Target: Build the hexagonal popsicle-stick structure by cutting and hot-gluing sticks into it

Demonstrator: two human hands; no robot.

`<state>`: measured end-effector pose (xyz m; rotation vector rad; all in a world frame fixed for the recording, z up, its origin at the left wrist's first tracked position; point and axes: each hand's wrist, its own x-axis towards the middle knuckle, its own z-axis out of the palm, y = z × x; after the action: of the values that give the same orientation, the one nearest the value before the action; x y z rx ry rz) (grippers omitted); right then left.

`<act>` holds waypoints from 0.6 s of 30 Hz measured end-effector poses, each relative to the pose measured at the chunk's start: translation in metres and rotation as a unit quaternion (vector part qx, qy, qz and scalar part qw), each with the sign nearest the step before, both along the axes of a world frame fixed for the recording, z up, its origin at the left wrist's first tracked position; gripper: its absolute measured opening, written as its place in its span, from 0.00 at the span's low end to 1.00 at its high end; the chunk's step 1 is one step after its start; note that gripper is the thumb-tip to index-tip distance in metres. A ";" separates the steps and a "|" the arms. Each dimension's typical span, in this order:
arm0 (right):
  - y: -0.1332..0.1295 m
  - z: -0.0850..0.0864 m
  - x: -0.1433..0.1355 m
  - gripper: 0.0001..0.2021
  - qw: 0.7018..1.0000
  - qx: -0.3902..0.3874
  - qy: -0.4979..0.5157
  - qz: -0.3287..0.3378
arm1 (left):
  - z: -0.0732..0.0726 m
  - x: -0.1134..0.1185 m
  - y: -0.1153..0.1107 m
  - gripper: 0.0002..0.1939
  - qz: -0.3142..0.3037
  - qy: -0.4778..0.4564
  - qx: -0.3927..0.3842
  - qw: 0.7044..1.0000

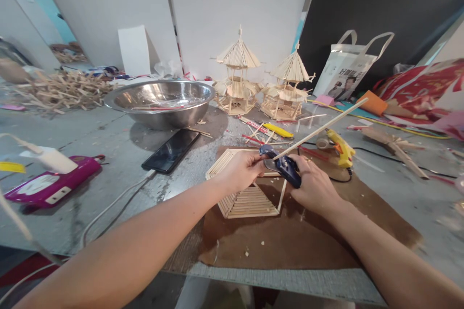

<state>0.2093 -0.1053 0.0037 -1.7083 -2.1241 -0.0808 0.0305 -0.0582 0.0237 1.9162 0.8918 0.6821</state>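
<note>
My right hand (315, 178) is closed round the dark blue handles of a pair of hand cutters (290, 171). A long pale wooden stick (322, 128) slants up to the right from the cutters' metal jaws. My left hand (242, 170) is closed in a pinch at the jaws, apparently on the near end of the stick; its fingertips partly hide that end. Beneath both hands lies a flat many-sided frame (250, 204) of thin wooden sticks, some sections filled with parallel rows. The hands cover part of it.
A brown mat (290, 246) lies under the work. Around it are a yellow glue gun (340, 148), a yellow utility knife (278, 130), a phone (171, 151), a steel bowl (163, 117), two stick pavilions (237, 89), a purple power strip (54, 181) and a stick pile (68, 91).
</note>
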 end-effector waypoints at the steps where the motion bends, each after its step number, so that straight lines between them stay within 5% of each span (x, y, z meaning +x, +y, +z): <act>1: 0.000 0.000 0.000 0.24 1.000 -0.003 0.002 0.000 | 0.000 0.000 0.000 0.16 0.001 0.005 0.002 1.000; 9: 0.000 -0.004 0.000 0.27 1.000 -0.022 0.017 -0.002 | 0.002 0.000 0.000 0.17 -0.006 0.012 0.051 0.999; 18: -0.002 -0.002 -0.003 0.24 0.999 -0.029 0.001 -0.040 | 0.002 0.002 -0.003 0.20 0.013 -0.017 -0.016 1.000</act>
<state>0.2062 -0.1070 0.0016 -1.8248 -2.0758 -0.0398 0.0326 -0.0612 0.0260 1.8631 0.9024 0.7101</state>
